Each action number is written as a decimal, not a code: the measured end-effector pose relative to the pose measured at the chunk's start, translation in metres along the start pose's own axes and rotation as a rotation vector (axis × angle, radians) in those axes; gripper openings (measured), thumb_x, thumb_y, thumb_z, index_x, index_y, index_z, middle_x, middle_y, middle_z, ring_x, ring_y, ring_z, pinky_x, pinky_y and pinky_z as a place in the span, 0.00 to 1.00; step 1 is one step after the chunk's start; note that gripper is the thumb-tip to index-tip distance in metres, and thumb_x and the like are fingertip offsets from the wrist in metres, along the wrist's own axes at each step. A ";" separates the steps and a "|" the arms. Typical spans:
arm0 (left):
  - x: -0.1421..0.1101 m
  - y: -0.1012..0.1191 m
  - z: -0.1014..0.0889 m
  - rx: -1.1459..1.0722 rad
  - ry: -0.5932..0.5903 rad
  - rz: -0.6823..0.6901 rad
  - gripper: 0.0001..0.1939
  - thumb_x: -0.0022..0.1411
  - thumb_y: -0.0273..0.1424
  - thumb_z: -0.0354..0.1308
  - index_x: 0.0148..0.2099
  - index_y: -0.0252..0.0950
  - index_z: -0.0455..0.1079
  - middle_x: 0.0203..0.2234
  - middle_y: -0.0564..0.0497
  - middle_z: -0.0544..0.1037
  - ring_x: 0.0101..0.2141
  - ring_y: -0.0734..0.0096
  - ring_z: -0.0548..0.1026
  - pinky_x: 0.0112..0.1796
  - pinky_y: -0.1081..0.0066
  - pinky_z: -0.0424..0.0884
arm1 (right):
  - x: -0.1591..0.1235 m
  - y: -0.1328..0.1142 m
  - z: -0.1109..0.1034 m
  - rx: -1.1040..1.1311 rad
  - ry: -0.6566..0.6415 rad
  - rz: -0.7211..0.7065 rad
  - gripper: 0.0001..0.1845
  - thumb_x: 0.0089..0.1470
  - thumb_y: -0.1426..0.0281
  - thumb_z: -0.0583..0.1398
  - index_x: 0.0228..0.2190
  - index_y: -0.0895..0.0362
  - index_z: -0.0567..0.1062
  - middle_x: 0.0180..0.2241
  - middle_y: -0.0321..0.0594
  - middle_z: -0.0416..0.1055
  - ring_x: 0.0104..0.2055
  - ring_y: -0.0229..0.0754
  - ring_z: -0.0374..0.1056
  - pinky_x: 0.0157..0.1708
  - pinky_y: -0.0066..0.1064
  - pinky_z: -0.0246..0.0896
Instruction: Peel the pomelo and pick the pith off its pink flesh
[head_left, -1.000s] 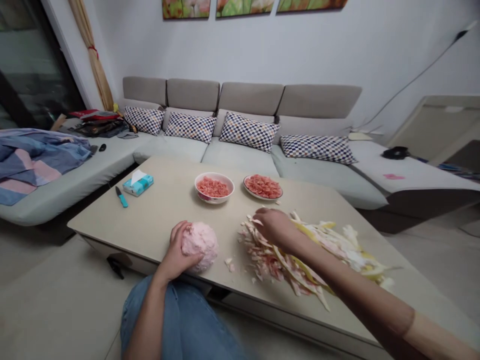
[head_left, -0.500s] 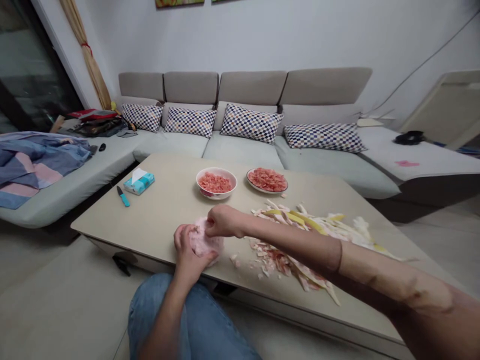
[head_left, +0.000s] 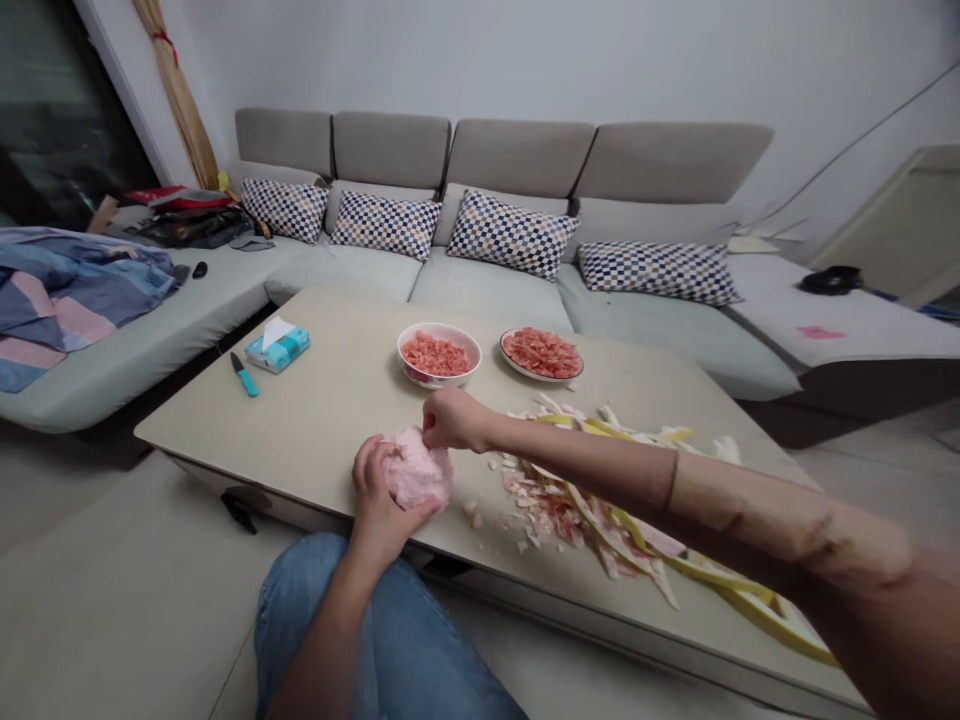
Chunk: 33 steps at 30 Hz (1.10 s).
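My left hand is curled around a peeled pomelo, a pale pink ball close to the table's front edge. At the fruit's upper right side, my right hand is closed with its fingertips against the pink skin. Whatever its fingers pinch is hidden behind the hand. Beyond the hands stand a white bowl and a dark-rimmed plate, both heaped with pink-red pomelo pulp. Under and beside my right forearm lie yellow and white strips of peel with scraps of membrane.
A blue tissue pack and a small knife with a turquoise handle lie at the left of the cream table. Behind it runs a long sofa with checkered cushions. My jeans-clad knee is by the front edge.
My right hand has pulled slightly up and away from the pomelo's middle to its upper right edge. The left hand keeps its hold. The whole view has shifted slightly.
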<state>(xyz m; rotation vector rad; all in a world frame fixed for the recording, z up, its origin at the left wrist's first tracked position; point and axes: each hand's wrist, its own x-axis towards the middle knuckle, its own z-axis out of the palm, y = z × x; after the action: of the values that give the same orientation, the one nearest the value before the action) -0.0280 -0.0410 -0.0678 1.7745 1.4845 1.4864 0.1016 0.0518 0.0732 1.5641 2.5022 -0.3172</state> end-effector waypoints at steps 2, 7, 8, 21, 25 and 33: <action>-0.001 -0.001 0.000 -0.004 -0.002 0.002 0.47 0.40 0.26 0.72 0.60 0.43 0.53 0.60 0.40 0.56 0.58 0.53 0.64 0.57 0.51 0.64 | -0.004 0.007 -0.001 0.085 -0.010 -0.005 0.14 0.46 0.73 0.62 0.36 0.61 0.83 0.33 0.45 0.80 0.34 0.42 0.74 0.29 0.24 0.59; -0.001 -0.001 -0.001 0.008 0.008 0.000 0.47 0.41 0.26 0.72 0.61 0.43 0.52 0.60 0.40 0.56 0.60 0.52 0.62 0.58 0.50 0.63 | -0.021 0.012 -0.005 0.348 -0.144 0.000 0.15 0.52 0.69 0.57 0.37 0.60 0.81 0.31 0.42 0.79 0.28 0.38 0.73 0.24 0.21 0.60; -0.001 0.000 -0.001 0.013 0.013 0.000 0.46 0.42 0.26 0.71 0.61 0.43 0.52 0.60 0.41 0.56 0.60 0.52 0.62 0.58 0.50 0.63 | -0.024 0.012 -0.004 0.372 -0.137 0.024 0.16 0.52 0.67 0.58 0.40 0.60 0.80 0.31 0.42 0.79 0.27 0.37 0.73 0.23 0.21 0.60; -0.003 -0.004 0.010 0.057 0.109 0.041 0.47 0.38 0.28 0.72 0.60 0.42 0.54 0.59 0.41 0.59 0.58 0.52 0.63 0.56 0.51 0.66 | -0.004 0.004 0.003 0.280 -0.184 0.052 0.09 0.42 0.71 0.61 0.27 0.63 0.80 0.25 0.43 0.79 0.27 0.40 0.75 0.22 0.20 0.58; -0.003 -0.004 0.011 0.051 0.112 0.049 0.47 0.39 0.28 0.72 0.60 0.42 0.54 0.59 0.40 0.59 0.58 0.52 0.63 0.56 0.51 0.65 | -0.005 0.004 0.007 0.273 -0.139 0.058 0.10 0.41 0.73 0.61 0.28 0.63 0.80 0.26 0.44 0.79 0.28 0.42 0.75 0.21 0.20 0.58; -0.005 -0.003 0.005 0.042 0.076 0.036 0.46 0.41 0.30 0.71 0.60 0.42 0.53 0.59 0.40 0.57 0.59 0.50 0.62 0.58 0.48 0.63 | -0.012 0.008 0.004 0.560 -0.241 0.195 0.16 0.45 0.73 0.65 0.39 0.62 0.78 0.37 0.44 0.79 0.31 0.39 0.74 0.24 0.23 0.70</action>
<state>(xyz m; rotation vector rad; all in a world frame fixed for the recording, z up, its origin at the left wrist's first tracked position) -0.0248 -0.0430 -0.0749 1.7968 1.5391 1.5676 0.1140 0.0437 0.0719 1.8003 2.1574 -1.1777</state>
